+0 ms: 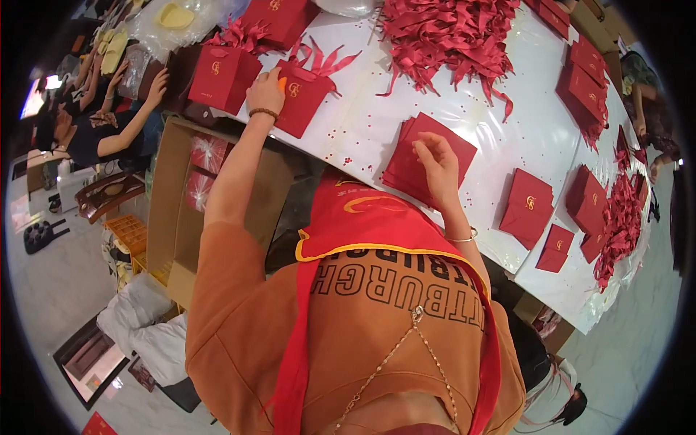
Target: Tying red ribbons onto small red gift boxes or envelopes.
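My left hand [265, 93] is at the upper left edge of a flat red paper bag [303, 109] with red ribbon ties, its fingers closed on that edge. Something orange covers one fingertip. Just left of it stands a thick stack of similar red bags [220, 78]. My right hand [439, 161] hovers over a fanned pile of plain red paper pieces [403, 161] near the table's front edge. Its fingers are curled, thumb close to the fingertips, and nothing shows between them.
A large heap of red ribbons [453, 36] lies at the table's far side. More red bag stacks [528, 206] and another ribbon heap [622, 217] are on the right. An open cardboard box [174, 188] stands left below the table. Other people sit at far left and right.
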Demonstrator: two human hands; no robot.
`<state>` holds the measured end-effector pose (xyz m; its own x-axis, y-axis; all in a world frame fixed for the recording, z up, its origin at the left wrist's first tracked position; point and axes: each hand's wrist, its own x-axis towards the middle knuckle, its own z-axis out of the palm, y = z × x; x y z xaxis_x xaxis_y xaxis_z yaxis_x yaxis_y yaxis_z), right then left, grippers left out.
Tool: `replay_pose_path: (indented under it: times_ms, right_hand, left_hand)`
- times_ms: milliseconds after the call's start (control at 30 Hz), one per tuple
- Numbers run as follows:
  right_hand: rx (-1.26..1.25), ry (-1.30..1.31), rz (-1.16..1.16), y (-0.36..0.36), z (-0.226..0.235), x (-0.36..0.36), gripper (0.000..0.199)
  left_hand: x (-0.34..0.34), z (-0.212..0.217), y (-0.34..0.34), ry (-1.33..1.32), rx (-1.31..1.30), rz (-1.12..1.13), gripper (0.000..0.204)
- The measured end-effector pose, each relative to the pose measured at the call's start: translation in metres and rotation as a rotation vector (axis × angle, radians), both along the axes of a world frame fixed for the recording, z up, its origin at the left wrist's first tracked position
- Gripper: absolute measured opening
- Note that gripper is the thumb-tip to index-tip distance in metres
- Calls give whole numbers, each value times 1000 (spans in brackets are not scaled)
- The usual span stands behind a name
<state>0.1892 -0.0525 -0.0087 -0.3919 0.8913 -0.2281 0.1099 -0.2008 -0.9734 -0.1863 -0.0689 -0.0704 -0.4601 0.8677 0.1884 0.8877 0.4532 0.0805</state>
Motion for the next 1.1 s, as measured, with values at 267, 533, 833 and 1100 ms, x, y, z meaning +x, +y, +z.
replay_pose_path:
  times_ms: [267,533,833,1100]
  right_hand:
    - [141,-113,-140,2,-11,16,20]
    - [241,-245,-21,-3,-27,24,18]
    - [146,-228,30,6,-28,27,19]
    - [-230,-54,150,7,11,6,35]
  left_hand:
    - [100,11,75,-303,351,-516,26]
    - [168,14,126,-612,6,-209,52]
    - [148,23,0,-1065,-330,-507,39]
    - [142,72,-21,-1649,-436,-347,37]
